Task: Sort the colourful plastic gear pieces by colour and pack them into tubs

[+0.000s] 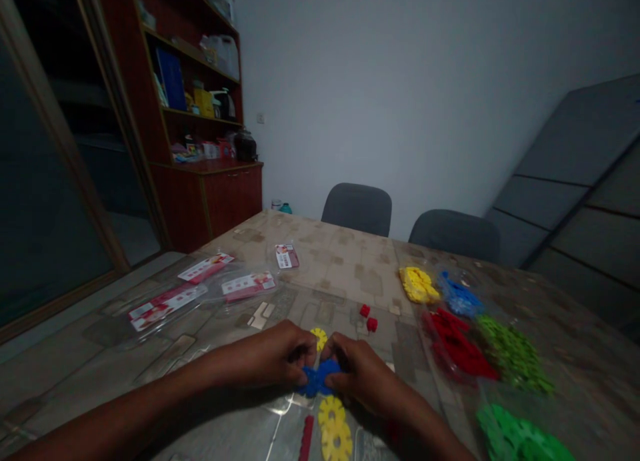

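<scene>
My left hand [273,357] and my right hand [363,371] meet low in the middle of the table [345,267]. Both are closed on a blue plastic building piece [317,377] held between the fingertips. A small yellow piece [319,337] sticks up just behind my left fingers. Yellow gear-shaped discs [335,427] lie on the table right below the hands, with a red strip [307,437] beside them.
Two small red cubes [369,317] sit beyond the hands. At right lie piles of yellow [417,284], blue [460,299], red [457,347] and green [513,354] pieces, some in clear bags. Empty packets with red labels [200,289] lie at left. Two grey chairs [357,209] stand at the far edge.
</scene>
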`<state>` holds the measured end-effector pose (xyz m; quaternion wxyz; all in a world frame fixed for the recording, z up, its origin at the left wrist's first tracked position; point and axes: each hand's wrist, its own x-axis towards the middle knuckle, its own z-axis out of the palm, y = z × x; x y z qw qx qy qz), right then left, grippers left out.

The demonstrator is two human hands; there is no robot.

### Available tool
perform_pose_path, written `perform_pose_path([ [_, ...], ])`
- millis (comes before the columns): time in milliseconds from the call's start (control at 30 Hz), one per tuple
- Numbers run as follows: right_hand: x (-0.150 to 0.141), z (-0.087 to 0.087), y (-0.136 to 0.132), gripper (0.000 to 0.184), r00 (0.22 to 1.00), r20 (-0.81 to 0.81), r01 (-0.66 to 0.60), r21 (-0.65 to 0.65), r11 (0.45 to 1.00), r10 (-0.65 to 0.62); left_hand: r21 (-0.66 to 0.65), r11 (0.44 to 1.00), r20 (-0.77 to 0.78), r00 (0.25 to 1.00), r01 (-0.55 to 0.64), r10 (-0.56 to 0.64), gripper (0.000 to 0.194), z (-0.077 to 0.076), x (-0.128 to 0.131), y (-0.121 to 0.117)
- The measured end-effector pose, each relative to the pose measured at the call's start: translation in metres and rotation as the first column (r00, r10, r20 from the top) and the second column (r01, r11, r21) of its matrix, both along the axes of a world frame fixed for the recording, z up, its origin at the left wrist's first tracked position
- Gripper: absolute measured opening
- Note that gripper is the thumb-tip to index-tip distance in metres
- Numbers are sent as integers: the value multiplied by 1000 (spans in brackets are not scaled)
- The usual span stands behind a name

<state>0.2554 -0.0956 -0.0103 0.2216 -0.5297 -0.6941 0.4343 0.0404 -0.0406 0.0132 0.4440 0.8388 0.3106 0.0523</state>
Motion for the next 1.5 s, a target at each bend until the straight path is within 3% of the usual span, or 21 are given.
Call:
perform_pose_path([
  [100, 2, 1, -5, 31, 997, -69, -41, -54, 998, 37, 10, 997, 19, 997, -70, 70, 12, -13, 9, -6],
  [233, 0, 5, -10, 24, 992, -122, -44, -10, 999, 43, 84, 985, 30, 988, -152, 150, 13, -25, 18, -12],
  [333, -1, 11, -13, 22, 992, -122, -34, 38, 999, 38, 129, 979, 8, 987, -160, 161, 13, -29, 22, -13],
  [500, -2, 14, -20, 27, 995, -85, -44, 79, 996, 51, 72, 983, 16, 986, -168, 167, 14, -29, 25, -14],
  [700, 6, 18, -19, 28, 970, 206, 89, 178, 980, -125, 67, 990, 17, 992, -126, 125, 16, -23, 17, -8],
  [767, 28, 31, -11, 29, 943, 265, 141, 228, 963, -201, 131, 984, 43, 992, -121, 117, 12, -21, 13, -2],
  [867, 86, 59, 11, 23, 859, 333, 288, 317, 904, -390, 194, 974, 46, 993, -113, 106, 6, -17, 7, 8],
  [1000, 181, 90, 45, 20, 643, 389, 533, 393, 750, -660, 210, 971, 13, 994, -110, 110, 7, -12, 2, 17],
  [1100, 236, 98, 59, 27, 552, 374, 635, 390, 667, -745, 240, 968, -45, 995, -78, 92, 9, -9, -7, 22],
  [1200, 263, 95, 57, 30, 551, 319, 669, 384, 637, -771, 240, 970, -120, 990, -44, 75, 27, -4, -18, 25],
  [1267, 262, 92, 47, 31, 603, 269, 649, 382, 658, -751, 239, 971, -175, 982, -21, 64, 36, 0, -22, 25],
  [1333, 247, 90, 30, 36, 695, 221, 589, 372, 718, -684, 236, 972, -217, 975, 3, 50, 41, 5, -22, 23],
  [1433, 201, 85, -7, 40, 872, 200, 366, 337, 867, -446, 221, 975, -238, 971, 37, 17, 45, 10, -17, 16],
  [1500, 162, 78, -33, 40, 929, 243, 202, 300, 932, -280, 228, 971, -245, 970, 65, -7, 44, 11, -12, 11],
])
